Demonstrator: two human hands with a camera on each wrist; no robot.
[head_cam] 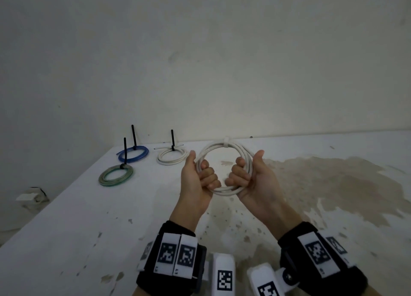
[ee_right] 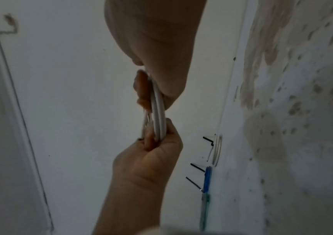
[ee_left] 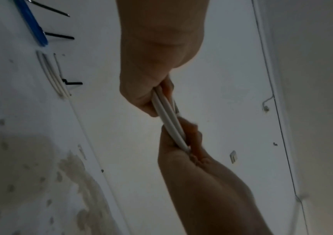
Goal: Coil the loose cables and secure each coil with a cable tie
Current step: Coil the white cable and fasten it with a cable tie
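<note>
Both hands (head_cam: 198, 180) around white coil (head_cam: 224, 148)

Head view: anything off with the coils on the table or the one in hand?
Mostly tidy. The white coil on the table has a loose cable end sticking out past its black tie. The held white coil, in left hand and right hand, looks neat. The table is stained brown.

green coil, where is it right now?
In the head view the green coil lies flat on the table, left of both hands and nearest the camera of the three tied coils there, just in front of the blue coil.
</note>
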